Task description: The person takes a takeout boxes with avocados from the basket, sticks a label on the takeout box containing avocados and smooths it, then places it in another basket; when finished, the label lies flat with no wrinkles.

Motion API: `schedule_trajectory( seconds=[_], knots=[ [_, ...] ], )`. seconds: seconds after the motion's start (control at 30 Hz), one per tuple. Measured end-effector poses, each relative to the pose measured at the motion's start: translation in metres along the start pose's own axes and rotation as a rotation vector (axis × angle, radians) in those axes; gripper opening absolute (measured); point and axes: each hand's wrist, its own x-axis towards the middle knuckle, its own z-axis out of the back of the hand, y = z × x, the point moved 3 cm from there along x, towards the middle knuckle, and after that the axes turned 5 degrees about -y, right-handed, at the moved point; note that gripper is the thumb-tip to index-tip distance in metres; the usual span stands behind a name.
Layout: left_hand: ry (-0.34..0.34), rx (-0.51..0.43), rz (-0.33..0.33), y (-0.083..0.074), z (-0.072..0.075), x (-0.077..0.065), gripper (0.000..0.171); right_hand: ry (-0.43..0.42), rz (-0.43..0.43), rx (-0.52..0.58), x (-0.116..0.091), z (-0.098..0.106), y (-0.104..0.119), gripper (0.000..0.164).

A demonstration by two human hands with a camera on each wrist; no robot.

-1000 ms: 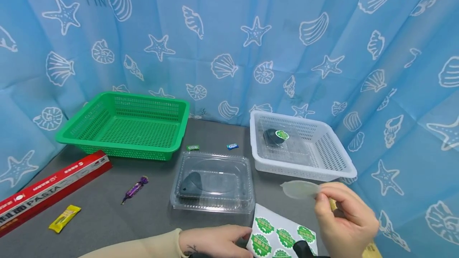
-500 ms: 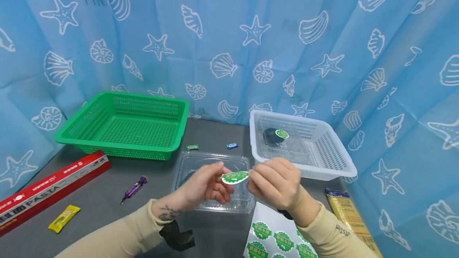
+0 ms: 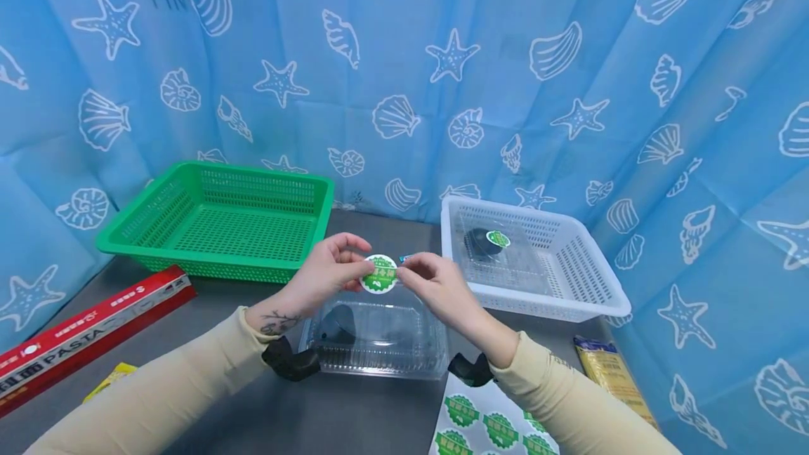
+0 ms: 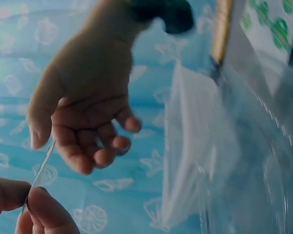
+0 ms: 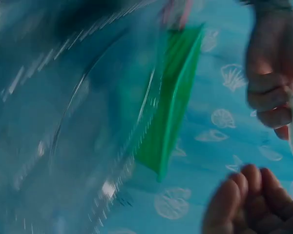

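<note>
A round green-and-white sticker (image 3: 380,277) is held up over the clear plastic clamshell box (image 3: 385,353). My left hand (image 3: 322,269) pinches its left edge between thumb and fingers. At its right edge, the thumb and forefinger of my right hand (image 3: 445,293) pinch it too. Seen edge-on in the left wrist view, the sticker (image 4: 43,165) spans from the left fingertips (image 4: 49,212) to the right hand (image 4: 90,107). The box lid is down, and a dark rounded object (image 3: 338,325) shows through it. The sheet of matching stickers (image 3: 480,423) lies below my right forearm, partly hidden.
A green basket (image 3: 253,269) stands at the back left, beside a red pasta box (image 3: 95,332). At the right, a white basket (image 3: 531,300) holds another clear box bearing a sticker. A yellow packet (image 3: 616,378) lies far right; a yellow wrapper (image 3: 110,379) is half behind my left sleeve.
My left hand has risen from beside the sticker sheet and taken the sticker's other edge. My right hand has carried the sticker left over the box; its printed side now faces the head camera.
</note>
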Motion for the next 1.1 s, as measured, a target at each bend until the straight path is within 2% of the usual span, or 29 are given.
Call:
schedule_trajectory(
  seconds=[0.07, 0.1, 0.17, 0.27, 0.43, 0.67, 0.9, 1.1],
  knots=[
    [0.002, 0.058, 0.004, 0.003, 0.002, 0.007, 0.027, 0.074, -0.291, 0.126, 0.004, -0.007, -0.010, 0.022],
    [0.006, 0.091, 0.007, 0.005, 0.003, 0.009, 0.027, 0.099, -0.375, 0.159, 0.007, -0.010, -0.013, 0.023],
    [0.019, 0.157, 0.027, 0.010, 0.003, 0.015, 0.027, 0.134, -0.457, 0.150, 0.011, -0.015, -0.018, 0.021],
    [0.051, 0.283, 0.057, 0.018, 0.000, 0.022, 0.026, 0.185, -0.525, 0.073, 0.015, -0.021, -0.026, 0.019],
    [0.125, 0.509, 0.070, 0.028, -0.006, 0.029, 0.019, 0.293, -0.545, -0.109, 0.018, -0.032, -0.036, 0.025],
    [0.256, 0.728, 0.068, 0.033, -0.020, 0.034, 0.013, 0.382, -0.533, -0.324, 0.017, -0.042, -0.041, 0.035],
    [0.308, 0.854, 0.017, 0.032, -0.030, 0.034, 0.018, 0.447, -0.484, -0.484, 0.018, -0.047, -0.038, 0.036],
    [0.321, 0.907, -0.047, 0.038, -0.034, 0.035, 0.034, 0.484, -0.454, -0.593, 0.019, -0.053, -0.040, 0.021]
  ],
)
